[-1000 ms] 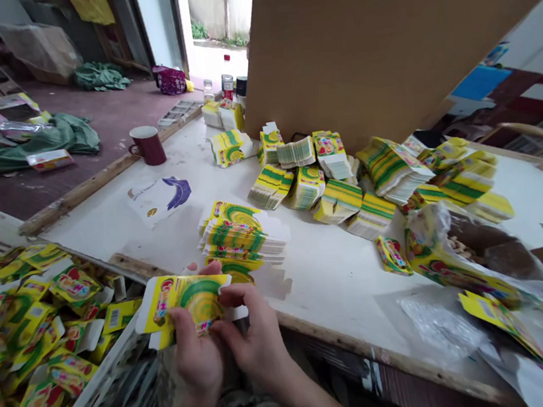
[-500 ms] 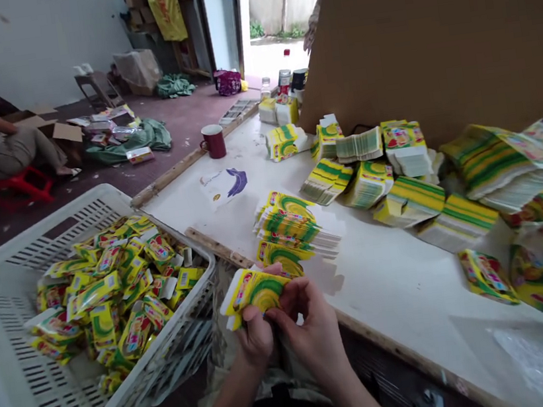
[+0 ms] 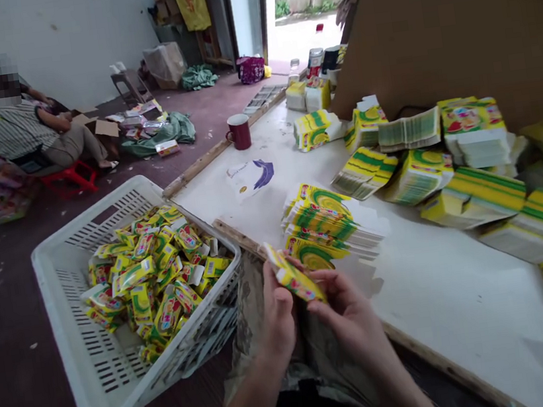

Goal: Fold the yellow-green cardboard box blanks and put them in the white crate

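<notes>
Yellow-green cardboard carton (image 3: 295,279) pinched in closed fingers of left hand (image 3: 278,311) and right hand (image 3: 353,318). Long axis far-left to near-right.

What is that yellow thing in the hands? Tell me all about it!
The carton is small, thin printed cardboard, yellow with green and red patches. Seen nearly edge-on, it tilts down to the right. The left hand grips its upper end, the right hand pinches its lower end. It is held near the table edge, before a stack of like cartons.
</notes>
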{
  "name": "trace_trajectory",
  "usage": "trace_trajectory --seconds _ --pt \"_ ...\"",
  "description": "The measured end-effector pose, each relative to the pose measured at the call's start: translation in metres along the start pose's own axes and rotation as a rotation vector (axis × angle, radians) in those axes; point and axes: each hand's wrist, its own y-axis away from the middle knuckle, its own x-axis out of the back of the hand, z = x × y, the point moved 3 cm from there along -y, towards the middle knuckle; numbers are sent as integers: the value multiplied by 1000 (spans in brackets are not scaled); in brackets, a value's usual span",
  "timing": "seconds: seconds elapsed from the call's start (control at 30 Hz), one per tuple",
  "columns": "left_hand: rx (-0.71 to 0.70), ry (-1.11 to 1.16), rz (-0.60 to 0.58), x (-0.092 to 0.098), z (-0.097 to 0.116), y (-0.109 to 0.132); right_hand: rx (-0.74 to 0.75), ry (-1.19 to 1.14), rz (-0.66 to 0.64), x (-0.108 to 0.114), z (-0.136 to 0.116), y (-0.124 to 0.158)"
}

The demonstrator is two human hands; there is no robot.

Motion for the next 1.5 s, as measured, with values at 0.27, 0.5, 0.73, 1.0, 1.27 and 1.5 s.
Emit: trace_trajectory --seconds 0.27,0.5,0.73,1.0,1.27,1.5 --pt "-53 220 39 21 32 -5 349 562 -88 48 -39 2" --pt "-19 -458 -503 4 55 15 632 919 -240 48 -52 23" --pt "-253 -675 -423 -15 28 31 83 123 111 38 -13 19" --pt "-235 -683 -519 -14 27 25 121 150 -163 24 -11 18" --pt "-329 -766 -274 0 24 12 326 546 -74 45 -10 10" --pt "-351 -800 -315 21 46 2 374 720 -296 51 -8 13"
